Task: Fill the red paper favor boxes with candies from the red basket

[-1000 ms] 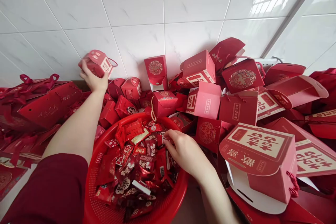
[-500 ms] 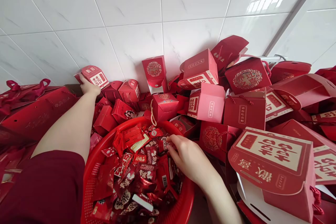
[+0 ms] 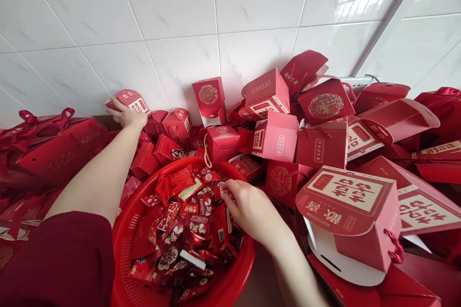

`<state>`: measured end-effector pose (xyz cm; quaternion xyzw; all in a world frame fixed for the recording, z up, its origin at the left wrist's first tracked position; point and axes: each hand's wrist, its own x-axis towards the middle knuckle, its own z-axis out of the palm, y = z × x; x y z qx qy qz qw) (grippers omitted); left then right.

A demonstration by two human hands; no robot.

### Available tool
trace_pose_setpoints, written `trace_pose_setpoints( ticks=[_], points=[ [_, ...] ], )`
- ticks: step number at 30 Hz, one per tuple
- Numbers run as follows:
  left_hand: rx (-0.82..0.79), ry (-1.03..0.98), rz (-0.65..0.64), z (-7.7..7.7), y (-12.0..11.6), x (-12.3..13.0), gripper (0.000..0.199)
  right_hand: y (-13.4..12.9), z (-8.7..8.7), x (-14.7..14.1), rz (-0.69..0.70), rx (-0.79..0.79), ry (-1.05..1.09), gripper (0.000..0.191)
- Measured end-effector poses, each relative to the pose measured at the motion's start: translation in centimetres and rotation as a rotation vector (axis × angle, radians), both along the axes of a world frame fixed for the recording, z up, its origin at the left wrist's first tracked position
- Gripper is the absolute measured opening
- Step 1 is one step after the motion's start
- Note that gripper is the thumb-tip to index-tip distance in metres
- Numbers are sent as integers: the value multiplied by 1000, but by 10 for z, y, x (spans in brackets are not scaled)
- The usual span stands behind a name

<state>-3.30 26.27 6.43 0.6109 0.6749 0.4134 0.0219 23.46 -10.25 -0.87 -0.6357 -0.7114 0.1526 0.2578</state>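
Observation:
At the far left, my left hand (image 3: 126, 114) lies against the front of a red gift box (image 3: 130, 98) with a domed lid, which leans by the wall. Its fingers look spread, though slightly blurred. My right hand (image 3: 248, 208) is over the right side of a red plastic basket (image 3: 244, 268), fingers curled and pinched at a small wrapped candy (image 3: 218, 193). The fingertips partly hide that candy. Many red-wrapped candies (image 3: 192, 228) fill the basket, with a white-edged packet (image 3: 192, 259) among them.
Red gift boxes are heaped along the white tiled wall (image 3: 180, 0). A large box (image 3: 355, 196) with a loose flap stands close by my right forearm. Red bags with ribbons (image 3: 61, 148) crowd the left side. An upright box (image 3: 209, 98) stands behind the basket.
My left hand has slid rightward across the front of the box, its fingers loosening from the left edge. My right hand stays at the candies with its fingers more curled. The view has shifted slightly.

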Motion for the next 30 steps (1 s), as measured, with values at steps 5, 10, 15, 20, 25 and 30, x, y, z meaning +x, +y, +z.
trace_pose_setpoints(
  ticks=[5, 10, 15, 20, 25, 30],
  points=[
    [132, 264, -164, 9, -46, 57, 84, -11, 13, -9, 69, 44, -81, 13],
    [-68, 445, -425, -19, -78, 97, 24, -27, 24, -14, 123, 30, -134, 12],
    [-325, 503, -470, -61, -70, 111, 28, -38, 29, -19, 176, 77, -142, 14],
    [-505, 538, -474, -90, -54, 129, 38, -40, 31, -21, 208, 66, -112, 10],
    [-615, 520, -517, -108, -40, 133, 36, -36, 32, -15, 173, 62, -118, 13],
    [-711, 464, -527, -113, -24, 132, 34, -30, 31, -14, 146, 35, -136, 12]
  ],
)
